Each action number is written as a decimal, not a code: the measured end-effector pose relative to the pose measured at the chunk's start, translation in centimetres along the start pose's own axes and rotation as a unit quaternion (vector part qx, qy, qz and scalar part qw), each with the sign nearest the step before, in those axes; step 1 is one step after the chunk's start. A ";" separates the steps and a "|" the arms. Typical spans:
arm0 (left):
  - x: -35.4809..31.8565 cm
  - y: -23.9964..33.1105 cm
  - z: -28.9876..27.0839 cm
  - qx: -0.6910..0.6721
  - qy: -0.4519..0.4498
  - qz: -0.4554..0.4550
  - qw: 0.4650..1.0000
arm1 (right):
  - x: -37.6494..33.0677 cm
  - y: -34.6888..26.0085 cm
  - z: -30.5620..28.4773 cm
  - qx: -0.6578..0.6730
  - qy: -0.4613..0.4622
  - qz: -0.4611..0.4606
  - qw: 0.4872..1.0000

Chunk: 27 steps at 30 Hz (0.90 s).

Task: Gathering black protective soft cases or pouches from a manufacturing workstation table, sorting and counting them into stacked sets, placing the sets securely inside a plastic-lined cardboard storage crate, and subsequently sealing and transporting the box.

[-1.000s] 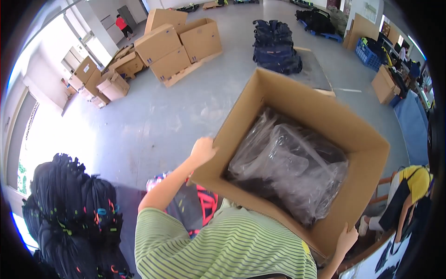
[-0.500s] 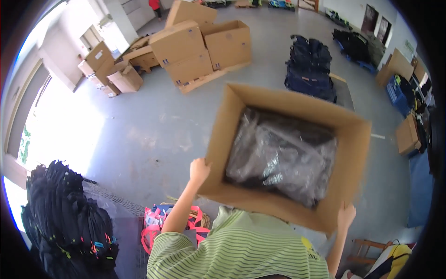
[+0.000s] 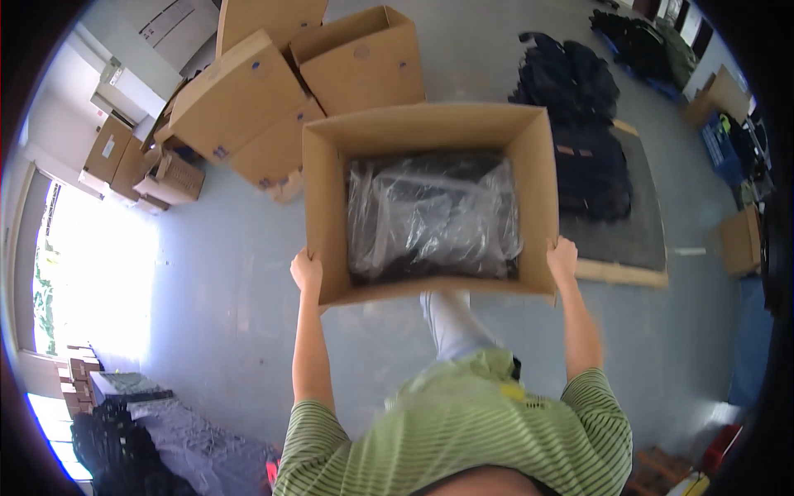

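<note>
Both hands (image 3: 306, 271) under cardboard box (image 3: 327, 207)

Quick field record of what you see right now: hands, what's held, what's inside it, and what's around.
left hand: grips the lower left corner of the open cardboard box
right hand: grips the box's lower right corner
box state: lifted off the floor, top open
contents: dark items in clear plastic wrap
beyond the box: stack of closed cartons on the grey floor
right side: pile of dark bags on a mat
</note>
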<state>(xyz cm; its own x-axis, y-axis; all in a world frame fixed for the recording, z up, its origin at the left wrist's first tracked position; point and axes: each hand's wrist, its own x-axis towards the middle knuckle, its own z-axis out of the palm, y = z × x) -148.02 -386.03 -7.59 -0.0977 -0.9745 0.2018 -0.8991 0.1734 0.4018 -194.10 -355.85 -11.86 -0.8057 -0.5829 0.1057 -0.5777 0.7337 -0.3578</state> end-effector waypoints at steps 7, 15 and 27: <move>16.4 -3.7 13.4 0.084 -0.095 -0.068 0.990 | 14.8 -5.7 15.6 -0.022 -0.121 0.011 0.992; 12.9 -11.4 12.3 -0.107 -0.160 0.045 0.980 | 24.5 -13.3 21.0 -0.042 -0.217 0.069 0.973; -31.9 -34.6 -23.8 -0.252 -0.036 -0.411 0.875 | -7.6 -67.8 16.6 0.389 -0.597 -0.103 0.694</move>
<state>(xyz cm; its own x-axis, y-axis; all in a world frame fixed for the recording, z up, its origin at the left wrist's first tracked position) -103.67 -357.56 -6.66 0.4512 -0.8028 -0.3898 -0.3779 -0.5675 0.7315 -146.64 -407.01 -3.84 0.2346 -0.8622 -0.4489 -0.0437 0.4520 -0.8910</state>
